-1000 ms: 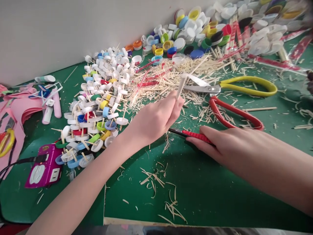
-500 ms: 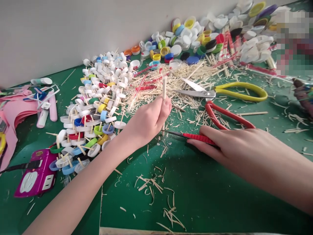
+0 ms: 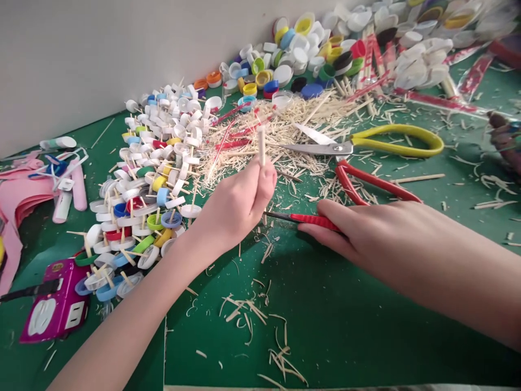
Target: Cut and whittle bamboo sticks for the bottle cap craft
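Observation:
My left hand (image 3: 244, 198) is closed around a thin wooden stick (image 3: 261, 145), whose pale upper end stands upright above the thumb. The stick's lower end is mostly hidden by the hand. My right hand (image 3: 362, 228) grips a red-handled knife (image 3: 312, 220) with a narrow dark blade pointing left. Its tip reaches just under my left hand, and whether it touches the stick I cannot tell. Beyond the right hand lie open scissors (image 3: 344, 148) with one yellow and one red handle. Wood shavings (image 3: 244, 312) are scattered on the green table (image 3: 345, 331) below both hands.
Bottle caps (image 3: 163, 163) pierced by sticks crowd the left side. Loose caps (image 3: 283, 75) line the wall behind a heap of wood shavings (image 3: 301, 117). A magenta box (image 3: 61, 296) and pink sheets (image 3: 24, 190) lie far left. Red-and-clear wrappers (image 3: 439, 103) are at back right.
The view has shifted slightly, so everything sits farther left. Both hands keep nearly the same pose, and the stick's lower end, visible before under the left hand, is now harder to see.

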Motion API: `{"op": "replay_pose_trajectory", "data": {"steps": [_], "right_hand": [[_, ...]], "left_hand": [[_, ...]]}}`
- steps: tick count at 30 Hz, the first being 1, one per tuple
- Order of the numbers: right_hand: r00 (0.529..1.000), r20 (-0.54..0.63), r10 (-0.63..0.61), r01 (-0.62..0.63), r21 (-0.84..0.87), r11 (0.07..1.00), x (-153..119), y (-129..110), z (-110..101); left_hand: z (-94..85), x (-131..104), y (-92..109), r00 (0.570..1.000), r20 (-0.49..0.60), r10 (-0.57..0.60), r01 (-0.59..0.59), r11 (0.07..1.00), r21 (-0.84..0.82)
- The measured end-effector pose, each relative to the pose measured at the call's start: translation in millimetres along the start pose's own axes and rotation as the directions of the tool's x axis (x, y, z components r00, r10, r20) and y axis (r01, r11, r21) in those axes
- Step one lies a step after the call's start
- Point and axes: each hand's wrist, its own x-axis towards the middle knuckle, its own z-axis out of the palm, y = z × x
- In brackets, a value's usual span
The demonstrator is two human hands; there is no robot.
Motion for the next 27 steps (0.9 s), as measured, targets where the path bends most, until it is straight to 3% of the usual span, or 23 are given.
{"op": "replay_pose_trajectory", "data": {"steps": [7,16,23,27], "right_hand": [[0.998,0.027,0.051,-0.053,0.072,0.996,4,-1,3],[0.998,0.067,0.017,-0.025,0.12,0.992,-5,3,2],[0.992,0.124,0.007,-0.018,0.093,0.996,-5,1,2],[0.988,0.141,0.066,-0.071,0.031,0.997,1,-3,-3]], "left_hand": [[-3.0,1,-1,1.0,0.012,-0.011,0.012,1.0,-0.028],[-3.3,1,2,0.998,0.008,0.056,-0.056,0.998,-0.007],[-1.9,2,3,0.997,-0.001,0.075,-0.075,0.997,-0.022],[-0.2,3,1,0.999,-0.014,0.048,-0.048,0.998,-0.039]]}}
